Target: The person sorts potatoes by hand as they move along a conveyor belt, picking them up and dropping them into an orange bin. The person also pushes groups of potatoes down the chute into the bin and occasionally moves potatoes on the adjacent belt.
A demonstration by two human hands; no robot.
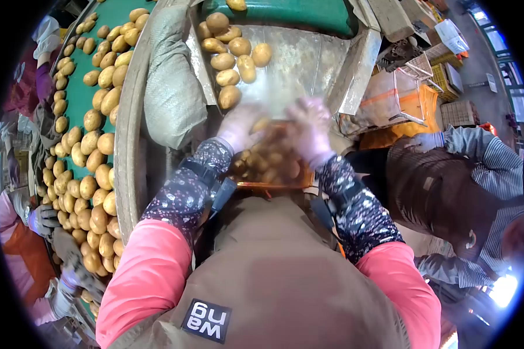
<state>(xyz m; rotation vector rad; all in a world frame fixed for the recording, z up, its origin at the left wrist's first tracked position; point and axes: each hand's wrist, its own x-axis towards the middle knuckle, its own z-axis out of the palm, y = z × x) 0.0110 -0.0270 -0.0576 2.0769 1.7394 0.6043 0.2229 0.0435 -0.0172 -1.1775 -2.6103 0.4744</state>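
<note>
Both my hands wear pale gloves and are smeared by motion. My left hand (pixel 241 128) is over the left side of an orange crate (pixel 273 185), close to a potato (pixel 261 124) that may touch its fingers. At the crate's right side is my right hand (pixel 311 131), its fingers too blurred to read. Between my hands, many potatoes (pixel 265 161) fill the crate, blurred as well. Just beyond, several potatoes (pixel 239 52) lie along the left of a metal chute (pixel 300 64), below a green belt roller (pixel 285 14).
On the left, a green conveyor belt (pixel 81 75) carries many potatoes, with gloved co-workers along its far side. A stuffed pale sack (pixel 172 81) lies against the chute. At right, a person in a brown apron (pixel 442 186) stands near a white-framed rack (pixel 390 102) and stacked crates (pixel 445 81).
</note>
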